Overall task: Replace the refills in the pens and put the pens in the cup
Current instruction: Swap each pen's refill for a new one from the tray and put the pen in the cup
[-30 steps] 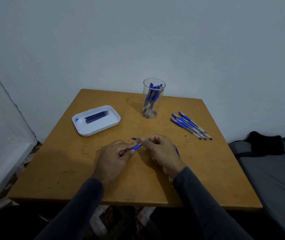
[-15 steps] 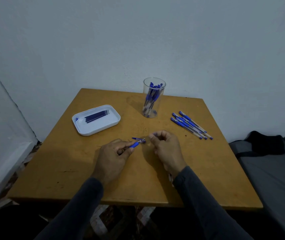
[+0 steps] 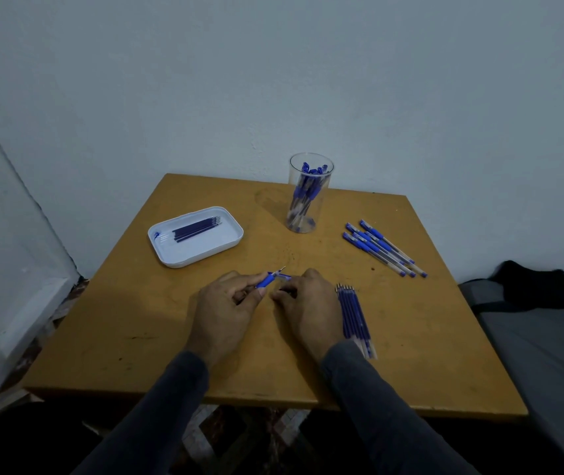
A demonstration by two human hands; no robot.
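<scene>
On the table (image 3: 136, 330), the tray (image 3: 232, 242) holding refills (image 3: 195, 229) lies at the left, the cup (image 3: 309, 195) with pens inside stands behind the centre, and loose pens (image 3: 381, 246) lie to its right. A bundle of refills (image 3: 354, 313) lies just right of the right hand (image 3: 309, 308), with the left hand (image 3: 227, 311) beside it.

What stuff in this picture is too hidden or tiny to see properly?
- Head view: what the right hand holds, if anything; its curled fingers hide it.
- Head view: most of the pen; the left hand covers its rear part.
- Head view: how many pens stand in the cup; they overlap and are too small.
- Head view: the near ends of the refills by the right sleeve; blurred.
</scene>
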